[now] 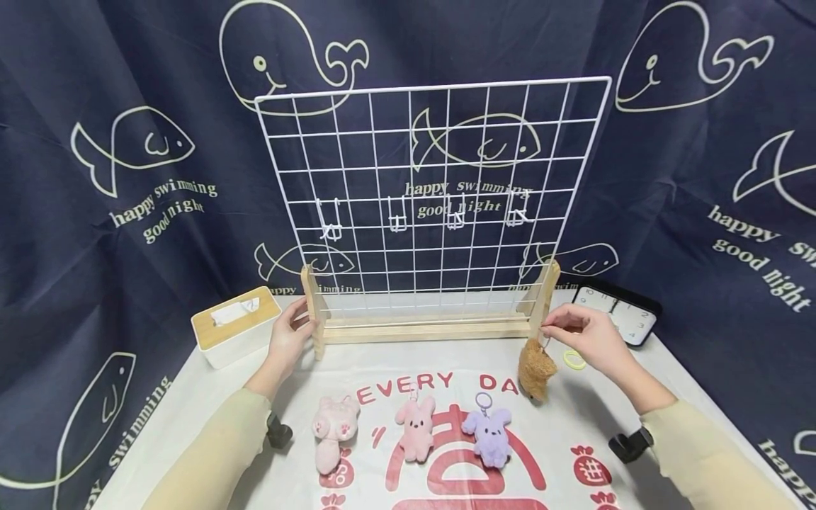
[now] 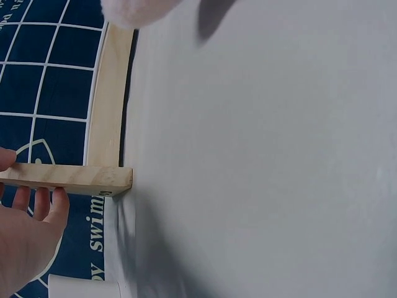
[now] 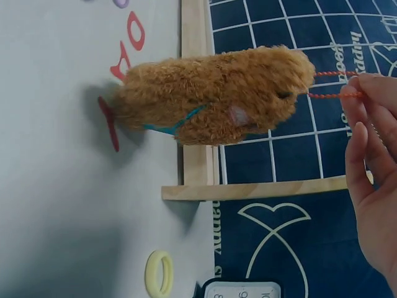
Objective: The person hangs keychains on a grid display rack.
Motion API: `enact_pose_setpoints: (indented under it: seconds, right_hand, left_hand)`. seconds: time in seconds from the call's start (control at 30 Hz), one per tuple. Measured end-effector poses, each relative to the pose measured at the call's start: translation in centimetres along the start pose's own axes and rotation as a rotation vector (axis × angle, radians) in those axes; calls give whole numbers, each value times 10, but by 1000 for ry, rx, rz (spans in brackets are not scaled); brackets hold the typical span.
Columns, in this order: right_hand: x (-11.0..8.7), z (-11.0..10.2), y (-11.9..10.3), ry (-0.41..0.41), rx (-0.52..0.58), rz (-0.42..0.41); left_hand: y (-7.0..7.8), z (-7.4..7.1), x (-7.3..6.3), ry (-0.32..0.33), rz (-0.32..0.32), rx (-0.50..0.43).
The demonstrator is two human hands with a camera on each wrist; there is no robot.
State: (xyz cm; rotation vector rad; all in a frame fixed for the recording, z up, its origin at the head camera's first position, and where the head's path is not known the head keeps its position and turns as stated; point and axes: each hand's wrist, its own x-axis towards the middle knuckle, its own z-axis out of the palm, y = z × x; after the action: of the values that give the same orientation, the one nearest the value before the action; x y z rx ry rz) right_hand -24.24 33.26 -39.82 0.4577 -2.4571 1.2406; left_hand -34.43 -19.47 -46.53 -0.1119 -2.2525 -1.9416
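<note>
My left hand (image 1: 290, 336) holds the wooden left foot (image 2: 74, 179) of a white wire grid rack (image 1: 428, 170), thumb on one face and fingers on the other in the left wrist view. At the rack's right end my right hand (image 1: 589, 338) pinches the orange cord (image 3: 332, 95) of a fluffy brown plush keychain (image 3: 211, 96), which has a blue strap and dangles below the fingers. Several white hooks, one of them a hook (image 1: 331, 230) at the left, hang in a row across the grid.
On the tabletop lie a pink paw-print plush (image 1: 334, 428), a pink plush keychain (image 1: 417, 432) and a purple plush keychain (image 1: 493, 439). A tissue box (image 1: 239, 343) stands left; a black-framed clock (image 1: 637, 312) and yellow ring (image 1: 574, 360) are at right.
</note>
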Motion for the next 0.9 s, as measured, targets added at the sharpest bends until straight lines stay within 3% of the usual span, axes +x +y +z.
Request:
enact_pose_setpoints:
  seconds: [0.33, 0.6, 0.9]
  right_hand:
    - [15, 0, -12, 115, 15, -62]
    - [22, -2, -55, 162, 32, -121]
    - [34, -4, -72, 185, 24, -149]
  left_hand:
    - [1, 0, -1, 2, 4, -6]
    - [2, 0, -1, 8, 0, -6]
    - [0, 0, 0, 9, -1, -8]
